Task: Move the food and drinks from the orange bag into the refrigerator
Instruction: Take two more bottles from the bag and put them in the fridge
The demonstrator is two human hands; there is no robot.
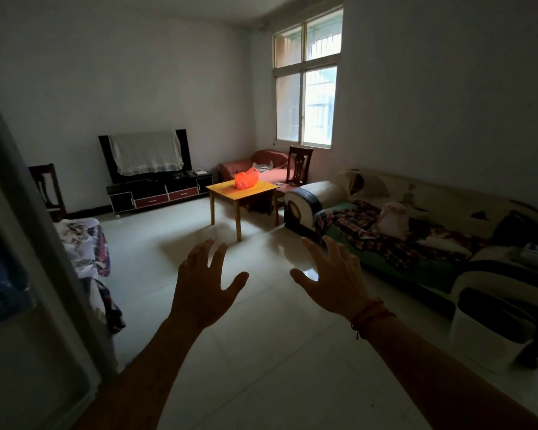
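Both arms were stretched forward, forearms converging slightly, backs of the hands toward the camera. Left hand (204, 287) was spread wide: fingers straight, pointing up and forward, thumb out to the right, nothing held. Right hand (333, 280) was the same: fingers splayed, thumb out to the left toward the other hand, nothing in it. There was a clear gap between the two thumbs, no contact. A red cord bracelet (370, 315) sat on the right wrist. Both hands hovered over the pale floor tile (261, 352), touching nothing.

The orange bag (246, 179) was well beyond the fingertips, straight ahead of the gap between the hands, sitting near the middle of a yellow tabletop (249, 192). Its contents weren't readable through the plastic.

A sofa (416, 231) with a patterned throw ran along the wall right of the right hand, with a pink plush (392, 218) on it. A cloth-draped TV (146, 153) stood far ahead-left of the left hand. A pale upright panel (44, 243) stood left of the left forearm; couldn't tell what it was.
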